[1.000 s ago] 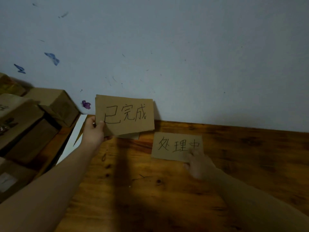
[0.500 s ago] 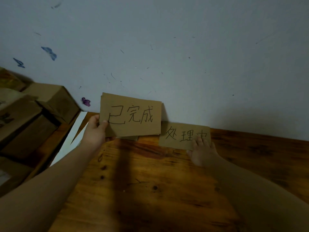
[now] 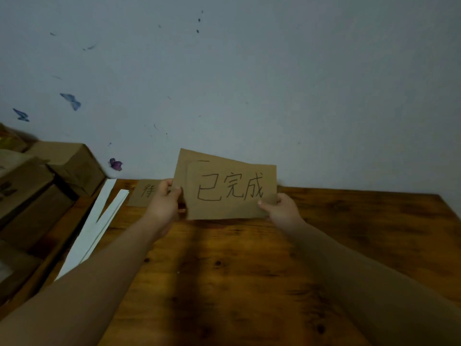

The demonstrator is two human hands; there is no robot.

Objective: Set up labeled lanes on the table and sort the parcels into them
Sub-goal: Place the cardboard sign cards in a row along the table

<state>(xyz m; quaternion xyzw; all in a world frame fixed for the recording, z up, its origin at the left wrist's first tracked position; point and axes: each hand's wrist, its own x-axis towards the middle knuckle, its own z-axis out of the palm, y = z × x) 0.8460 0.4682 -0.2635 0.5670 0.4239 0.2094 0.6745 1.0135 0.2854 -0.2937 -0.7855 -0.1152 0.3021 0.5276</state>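
A brown cardboard label (image 3: 229, 188) with black handwritten characters is held upright above the wooden table (image 3: 224, 270), near the wall. My left hand (image 3: 166, 203) pinches its left edge and my right hand (image 3: 282, 208) pinches its lower right corner. Another cardboard label (image 3: 143, 192) lies flat on the table by the wall, just left of my left hand, only partly visible. The label seen earlier under my right hand is hidden behind the held one.
Several brown cardboard parcels (image 3: 50, 183) are stacked at the left, off the table's edge. Two white strips (image 3: 99, 221) lie along the table's left side. The pale wall (image 3: 249, 83) with butterfly stickers runs along the back; the table's right corner (image 3: 439, 196) shows.
My right hand left the flat label by the wall and took the held label's right corner. The held label moved right, now covering that flat one; a third label shows at its left.
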